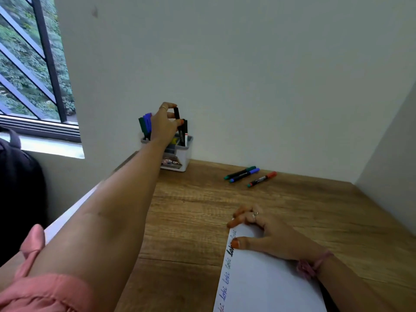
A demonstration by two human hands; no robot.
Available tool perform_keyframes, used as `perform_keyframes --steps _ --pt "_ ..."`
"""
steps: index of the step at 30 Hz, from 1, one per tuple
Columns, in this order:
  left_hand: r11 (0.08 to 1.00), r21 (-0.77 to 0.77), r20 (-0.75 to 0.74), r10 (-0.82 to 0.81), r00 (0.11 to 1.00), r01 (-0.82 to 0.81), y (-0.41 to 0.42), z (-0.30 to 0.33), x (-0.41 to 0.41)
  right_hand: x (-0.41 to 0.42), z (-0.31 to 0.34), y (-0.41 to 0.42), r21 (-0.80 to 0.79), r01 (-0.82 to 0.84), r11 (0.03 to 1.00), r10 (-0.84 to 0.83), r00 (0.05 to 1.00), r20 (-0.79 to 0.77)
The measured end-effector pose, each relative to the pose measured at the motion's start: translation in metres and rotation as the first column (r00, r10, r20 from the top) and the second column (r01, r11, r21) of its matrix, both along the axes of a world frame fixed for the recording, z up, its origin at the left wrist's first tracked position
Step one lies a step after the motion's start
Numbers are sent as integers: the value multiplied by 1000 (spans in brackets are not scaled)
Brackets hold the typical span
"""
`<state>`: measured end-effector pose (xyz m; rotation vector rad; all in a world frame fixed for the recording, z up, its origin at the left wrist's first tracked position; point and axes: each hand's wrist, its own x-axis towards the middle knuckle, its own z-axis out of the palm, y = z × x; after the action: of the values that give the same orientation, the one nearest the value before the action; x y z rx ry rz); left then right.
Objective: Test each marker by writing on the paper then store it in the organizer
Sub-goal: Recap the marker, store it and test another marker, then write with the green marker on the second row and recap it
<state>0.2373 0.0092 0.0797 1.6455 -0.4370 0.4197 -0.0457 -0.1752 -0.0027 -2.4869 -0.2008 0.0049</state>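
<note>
Brown wood-grain desk (pixel 193 221) set into corner of plain white walls (pixel 247 75). Black-framed barred window (pixel 33 70) at left, green foliage (pixel 13 50) outside. Dark object, unidentifiable, below sill.

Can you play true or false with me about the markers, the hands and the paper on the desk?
1. The left hand is holding a black marker over the organizer. True.
2. The right hand is writing with a marker. False: it holds no marker and rests on the paper.
3. Three markers lie loose on the desk. True: a green-capped marker, a blue-capped marker and a red-capped marker.
4. The paper is blank. False: words are written along its left edge.
5. The organizer stands in the middle of the desk. False: it stands at the back, against the wall.
</note>
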Motion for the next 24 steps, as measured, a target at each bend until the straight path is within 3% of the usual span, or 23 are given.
perform_keyframes --steps 11,17,24 --pt "968 253 -41 21 999 -10 -15 -23 14 4 -3 -3 49 -11 999 11 1000 -11" --pt "969 244 -49 49 998 -36 -12 -21 14 3 -2 -2 37 -1 999 3 999 -32" --pt "981 103 193 145 970 -167 -24 -5 -16 3 -1 -2 28 -10 1000 11 999 -43"
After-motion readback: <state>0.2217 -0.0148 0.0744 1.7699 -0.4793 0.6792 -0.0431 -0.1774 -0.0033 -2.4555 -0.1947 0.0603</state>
